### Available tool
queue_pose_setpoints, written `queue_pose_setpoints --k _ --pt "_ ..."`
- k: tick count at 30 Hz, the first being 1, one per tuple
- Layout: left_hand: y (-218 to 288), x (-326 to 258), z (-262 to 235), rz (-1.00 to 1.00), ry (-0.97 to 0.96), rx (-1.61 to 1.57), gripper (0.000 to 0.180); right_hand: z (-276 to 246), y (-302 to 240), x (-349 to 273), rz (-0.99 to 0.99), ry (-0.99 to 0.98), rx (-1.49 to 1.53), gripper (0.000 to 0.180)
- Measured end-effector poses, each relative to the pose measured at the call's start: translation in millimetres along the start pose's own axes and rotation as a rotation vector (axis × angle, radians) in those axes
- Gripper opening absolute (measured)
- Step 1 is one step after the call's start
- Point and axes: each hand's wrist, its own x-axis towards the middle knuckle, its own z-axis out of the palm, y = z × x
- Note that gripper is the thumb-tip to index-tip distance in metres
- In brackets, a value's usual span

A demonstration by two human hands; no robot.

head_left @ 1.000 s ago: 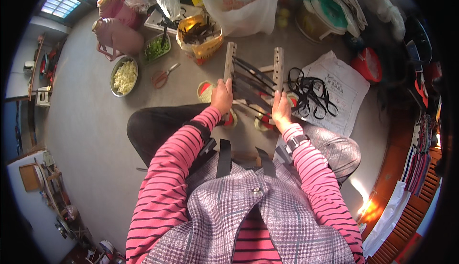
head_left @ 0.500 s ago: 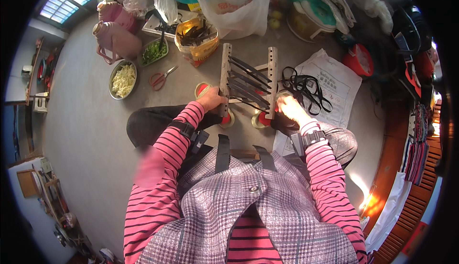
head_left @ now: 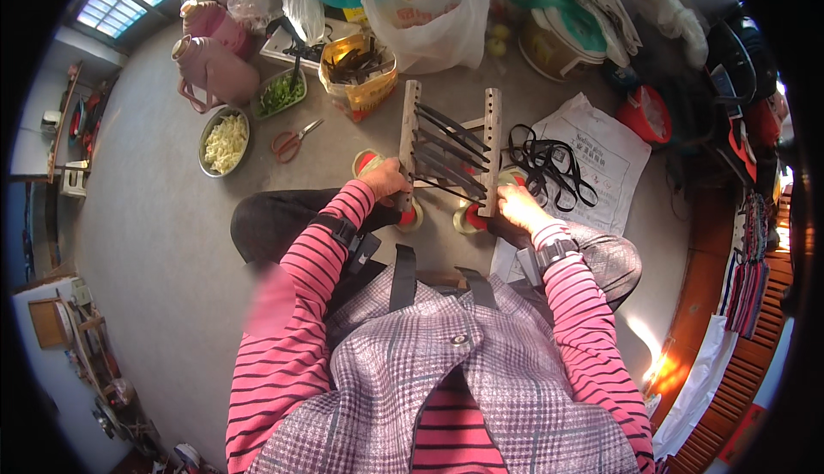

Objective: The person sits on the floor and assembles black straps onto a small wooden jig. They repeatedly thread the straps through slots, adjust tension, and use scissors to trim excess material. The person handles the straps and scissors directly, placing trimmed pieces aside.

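Observation:
A small wooden frame (head_left: 409, 122) with holes along its two side bars stands in front of me, between my feet. Several black straps (head_left: 448, 151) run slantwise from bar to bar. Around the lower part of the left bar, my left hand (head_left: 388, 180) is closed. My right hand (head_left: 520, 206) has its fingers curled together against the outer side of the right bar near its lower end; what they pinch is hidden. Beyond that hand lies a tangle of loose black strap (head_left: 562, 174) on a printed white sack (head_left: 601, 152).
Red-handled scissors (head_left: 292, 142), a metal bowl of chopped pale vegetable (head_left: 225, 141) and a tray of greens (head_left: 281, 95) lie left. Farther off stand a yellow container of dark strips (head_left: 359, 75), a white plastic bag (head_left: 429, 36), pink jugs (head_left: 215, 71) and a red bucket (head_left: 644, 115).
The whole view has shifted slightly. My right hand has turned a little, its fingers drawn in beside the right bar. My left hand keeps its hold on the left bar.

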Motion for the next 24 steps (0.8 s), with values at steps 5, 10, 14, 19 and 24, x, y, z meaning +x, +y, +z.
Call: queue_pose_setpoints --k 5,10,14,19,24 --pt "-2 -2 -3 -0.007 -0.048 -0.018 0.051 -5 6 4 0.091 -0.057 0.107 0.018" --pt "-10 5 -1 0.069 0.017 -0.296 0.039 7 -3 14 0.213 0.528 0.007 0.022" --pt "-13 18 15 0.255 0.433 0.002 0.048 28 -23 27 0.264 0.565 0.063 0.035" --pt "-17 20 49 0.060 0.409 -0.314 0.062 52 -37 35 0.370 0.651 0.207 0.043" --pt "-23 26 52 0.198 0.598 0.046 0.055 57 -35 38 0.361 0.657 0.324 0.040"
